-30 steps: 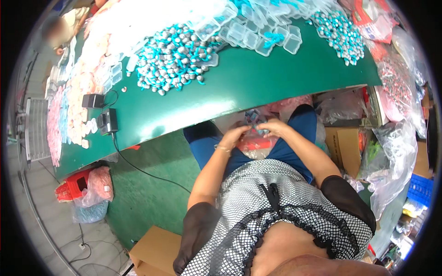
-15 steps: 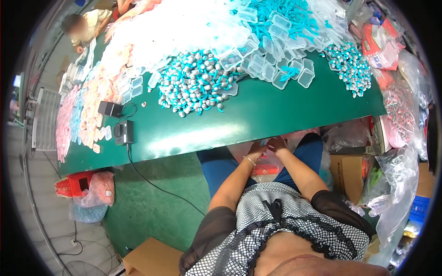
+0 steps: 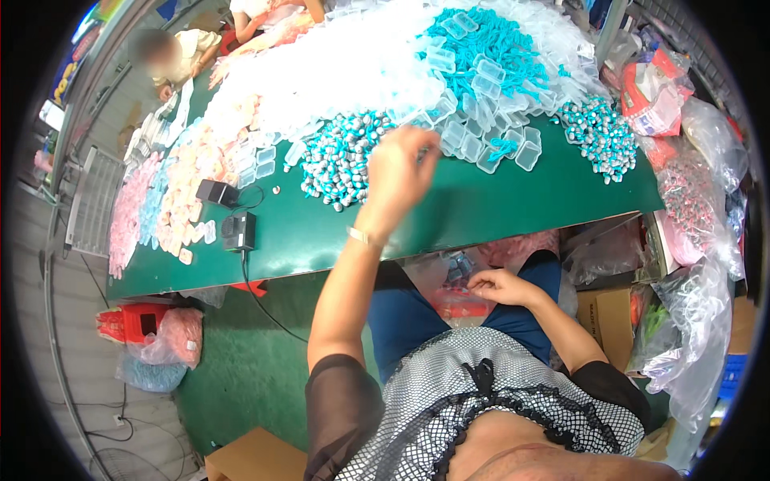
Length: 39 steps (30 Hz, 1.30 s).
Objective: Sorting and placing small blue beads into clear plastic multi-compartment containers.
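My left hand (image 3: 405, 172) is raised over the green table (image 3: 449, 200), at the right side of a pile of small grey-and-teal pieces (image 3: 341, 164) with curved tails. Its fingers are curled toward the thumb; what lies between them, if anything, I cannot make out. Loose clear plastic boxes (image 3: 461, 140) lie just right of it. Over my lap, below the table edge, my right hand (image 3: 505, 286) hovers with fingers loosely stretched and apart. Close to it is an open clear bag (image 3: 429, 268), with small clear boxes with bluish contents (image 3: 459, 266) in it.
Teal cords (image 3: 489, 48) are heaped at the back beside many clear boxes. Another grey-and-teal pile (image 3: 600, 136) lies at the right. A black adapter (image 3: 238, 231) trails a cable off the front edge. A cardboard box (image 3: 605, 321) stands right of my legs. Another person (image 3: 188, 52) sits far left.
My left hand has left my lap and risen up and left over the table to the pile. The right hand stays above the lap, now slightly lower and parted from the left.
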Available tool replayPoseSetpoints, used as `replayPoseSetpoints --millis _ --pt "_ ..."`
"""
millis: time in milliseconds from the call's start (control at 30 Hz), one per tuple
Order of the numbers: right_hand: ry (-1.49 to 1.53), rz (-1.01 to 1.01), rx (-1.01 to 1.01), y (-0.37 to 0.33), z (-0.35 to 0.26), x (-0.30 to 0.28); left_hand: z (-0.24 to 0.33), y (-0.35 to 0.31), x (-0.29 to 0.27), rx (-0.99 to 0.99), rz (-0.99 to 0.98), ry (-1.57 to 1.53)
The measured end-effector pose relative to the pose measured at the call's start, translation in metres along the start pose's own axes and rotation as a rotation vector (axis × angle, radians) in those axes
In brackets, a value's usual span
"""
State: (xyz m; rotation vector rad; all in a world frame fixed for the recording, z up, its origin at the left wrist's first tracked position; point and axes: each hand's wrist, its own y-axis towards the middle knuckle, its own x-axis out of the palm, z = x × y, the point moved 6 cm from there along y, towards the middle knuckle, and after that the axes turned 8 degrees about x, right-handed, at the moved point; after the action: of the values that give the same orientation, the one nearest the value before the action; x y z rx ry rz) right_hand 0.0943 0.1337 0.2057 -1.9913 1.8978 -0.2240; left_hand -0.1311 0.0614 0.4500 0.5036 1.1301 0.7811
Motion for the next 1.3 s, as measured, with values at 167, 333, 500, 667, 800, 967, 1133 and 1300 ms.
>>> replayPoseSetpoints --millis 167,333,500,667,800,967,1133,1300 --pt "-0.200 -0.008 -0.156 -0.022 -0.097 -0.016 -0.058 0.030 0.018 -0.074 -0.052 0.484" --pt "-0.307 0.232 -0.390 -0.025 -0.170 -0.051 -0.066 0.028 0.036 -0.011 -0.080 0.622" --pt "-0.356 0.601 -0.543 0.003 -0.203 -0.095 -0.018 0.021 0.013 0.202 0.100 0.479" --pt "-0.725 0.933 -0.730 0.047 -0.224 -0.120 0.018 -0.027 0.006 0.256 0.024 0.542" --pt "-0.978 1.072 -0.723 0.084 -0.234 -0.119 0.026 -0.081 0.001 0.176 -0.124 0.544" --pt "-1.110 1.111 -0.745 0.115 -0.233 -0.130 0.016 -0.123 -0.019 0.078 -0.261 0.572" --pt "-1.044 1.039 -0.851 0.079 -0.252 -0.123 -0.005 -0.146 -0.044 -0.117 -0.188 0.420" --pt "-1.045 0.942 -0.827 0.038 -0.243 -0.090 -0.021 -0.171 -0.061 -0.247 -0.120 0.084"
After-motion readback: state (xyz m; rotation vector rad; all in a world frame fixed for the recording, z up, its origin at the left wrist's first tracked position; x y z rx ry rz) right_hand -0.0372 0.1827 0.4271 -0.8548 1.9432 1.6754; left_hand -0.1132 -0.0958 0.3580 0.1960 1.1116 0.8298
